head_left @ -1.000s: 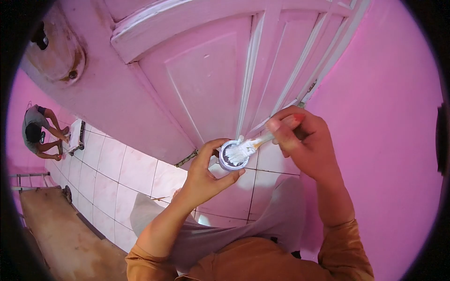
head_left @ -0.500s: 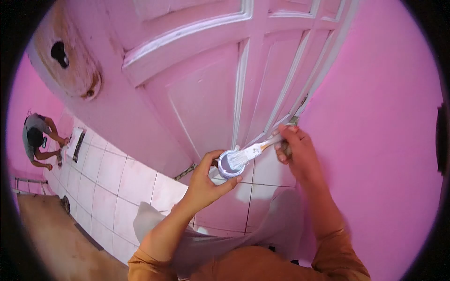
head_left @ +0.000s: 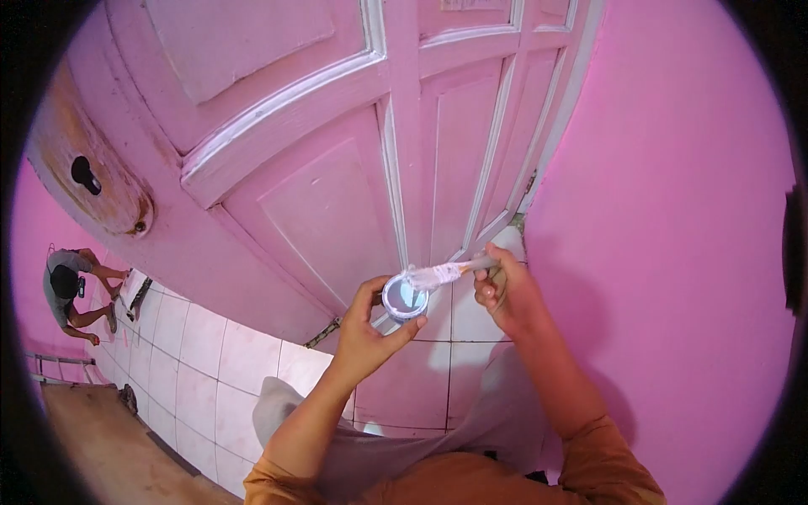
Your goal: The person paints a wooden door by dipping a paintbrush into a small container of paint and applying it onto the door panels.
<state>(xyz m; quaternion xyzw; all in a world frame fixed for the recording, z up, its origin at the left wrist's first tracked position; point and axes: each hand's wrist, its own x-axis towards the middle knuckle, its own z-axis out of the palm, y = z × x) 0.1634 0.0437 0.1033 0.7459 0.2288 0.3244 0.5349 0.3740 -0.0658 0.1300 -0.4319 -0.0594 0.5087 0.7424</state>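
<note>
Pink covers the wall [head_left: 673, 219] and the panelled door [head_left: 324, 202], its mouldings white; pale tiles [head_left: 244, 347] pave the floor, and another person [head_left: 66, 290] crouches at far left. The left hand [head_left: 368, 338] has its grip curled round a small cup [head_left: 401, 306], held above the tiles beside the door. The right hand's [head_left: 511, 296] grip pinches a brush [head_left: 438, 276], whitened bristles at the cup's far rim. Half a second ago they dipped inside; now the brush lies flatter, and more upper door panels show.
</note>
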